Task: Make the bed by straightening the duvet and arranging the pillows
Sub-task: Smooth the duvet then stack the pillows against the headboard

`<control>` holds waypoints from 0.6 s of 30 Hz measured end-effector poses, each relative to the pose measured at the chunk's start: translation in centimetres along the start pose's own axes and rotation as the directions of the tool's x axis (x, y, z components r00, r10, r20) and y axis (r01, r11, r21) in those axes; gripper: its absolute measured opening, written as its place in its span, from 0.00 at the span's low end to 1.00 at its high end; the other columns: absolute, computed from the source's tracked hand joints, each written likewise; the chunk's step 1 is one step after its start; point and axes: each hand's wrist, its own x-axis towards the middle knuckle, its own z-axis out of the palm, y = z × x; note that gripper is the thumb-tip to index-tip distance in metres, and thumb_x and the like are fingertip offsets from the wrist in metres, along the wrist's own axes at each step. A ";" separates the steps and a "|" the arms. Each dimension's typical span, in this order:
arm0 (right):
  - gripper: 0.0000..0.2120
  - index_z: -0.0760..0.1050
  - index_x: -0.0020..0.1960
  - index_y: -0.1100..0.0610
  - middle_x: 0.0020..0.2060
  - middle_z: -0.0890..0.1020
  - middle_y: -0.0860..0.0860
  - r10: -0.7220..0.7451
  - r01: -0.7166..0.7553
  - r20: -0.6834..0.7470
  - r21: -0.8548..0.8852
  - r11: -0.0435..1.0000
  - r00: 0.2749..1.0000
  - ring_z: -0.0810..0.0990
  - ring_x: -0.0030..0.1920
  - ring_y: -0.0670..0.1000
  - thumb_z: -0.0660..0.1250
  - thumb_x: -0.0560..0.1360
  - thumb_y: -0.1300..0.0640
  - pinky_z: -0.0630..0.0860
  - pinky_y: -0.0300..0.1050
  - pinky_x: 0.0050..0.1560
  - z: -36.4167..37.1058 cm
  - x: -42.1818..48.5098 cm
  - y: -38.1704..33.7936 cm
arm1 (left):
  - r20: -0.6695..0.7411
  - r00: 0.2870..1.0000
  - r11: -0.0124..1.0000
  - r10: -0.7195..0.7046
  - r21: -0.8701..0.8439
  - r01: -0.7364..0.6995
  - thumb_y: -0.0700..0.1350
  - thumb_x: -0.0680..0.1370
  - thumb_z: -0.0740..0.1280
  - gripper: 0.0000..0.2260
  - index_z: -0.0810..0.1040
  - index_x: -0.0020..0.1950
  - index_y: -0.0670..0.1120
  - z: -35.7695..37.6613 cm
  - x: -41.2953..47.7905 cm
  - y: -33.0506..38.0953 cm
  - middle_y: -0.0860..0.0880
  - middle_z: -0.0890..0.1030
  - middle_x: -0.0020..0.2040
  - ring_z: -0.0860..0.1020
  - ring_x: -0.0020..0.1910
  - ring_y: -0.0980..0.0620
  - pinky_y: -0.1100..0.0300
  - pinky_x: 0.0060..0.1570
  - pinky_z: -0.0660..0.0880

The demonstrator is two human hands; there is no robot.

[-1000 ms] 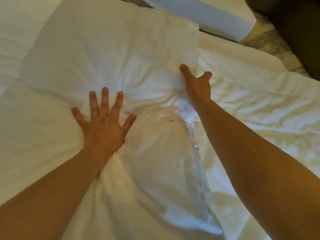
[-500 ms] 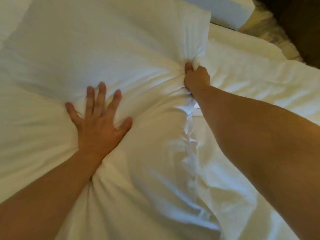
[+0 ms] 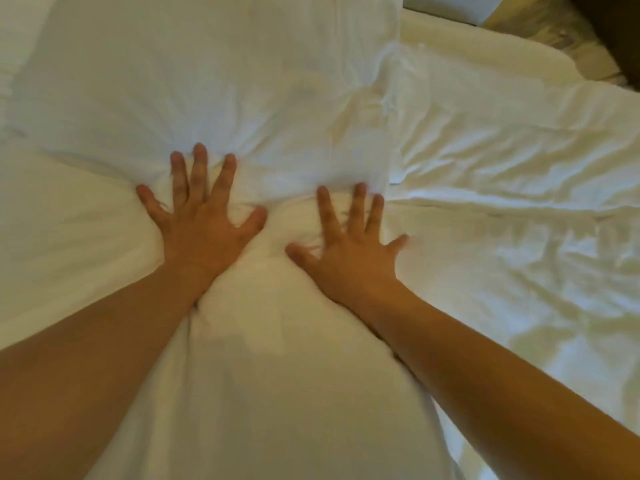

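Note:
A large white pillow [image 3: 207, 71] lies across the top of the view, with a second white pillow [image 3: 277, 393] below it running toward me. My left hand [image 3: 204, 220] presses flat with spread fingers where the two pillows meet. My right hand [image 3: 349, 244] lies flat beside it, fingers spread, on the near pillow close to the far pillow's lower right corner. Neither hand holds cloth. The crumpled white duvet [image 3: 519, 220] spreads out to the right of the pillows.
A pale headboard or box edge [image 3: 446, 8] shows at the top right. Beyond it lie patterned floor [image 3: 540, 22] and a dark piece of furniture [image 3: 620, 32]. White bedding [image 3: 52, 237] fills the left side.
My right hand let go of the far pillow's right edge, came back toward me and now lies flat beside my left hand. The left hand stayed pressed in place.

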 end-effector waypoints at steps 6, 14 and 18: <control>0.48 0.30 0.80 0.33 0.83 0.31 0.54 0.016 -0.009 -0.050 0.126 0.992 0.999 0.39 0.84 0.61 0.48 0.70 0.17 0.42 0.64 0.81 2.0 0.9 4.4 | 0.221 0.971 0.993 -0.094 -0.049 0.107 0.71 0.79 0.52 0.38 0.42 0.84 0.60 -3.0 -1.4 3.0 0.53 0.39 0.85 0.38 0.84 0.48 0.28 0.75 0.38; 0.38 0.37 0.83 0.36 0.84 0.50 0.57 0.083 -0.104 0.072 0.361 0.927 0.994 0.56 0.82 0.61 0.53 0.80 0.30 0.57 0.66 0.76 0.5 -4.7 4.5 | 0.399 0.917 1.000 0.028 -0.020 -0.022 0.67 0.79 0.37 0.32 0.39 0.84 0.60 -7.3 -17.3 9.4 0.53 0.39 0.85 0.38 0.84 0.48 0.34 0.78 0.40; 0.35 0.39 0.82 0.34 0.75 0.67 0.59 0.080 -0.123 0.109 0.488 0.864 0.991 0.69 0.73 0.63 0.53 0.81 0.32 0.66 0.64 0.72 1.4 -10.7 4.7 | 0.403 0.915 0.999 0.030 -0.024 -0.022 0.65 0.78 0.31 0.35 0.36 0.84 0.53 -7.0 -22.7 12.1 0.50 0.36 0.85 0.37 0.83 0.49 0.34 0.78 0.37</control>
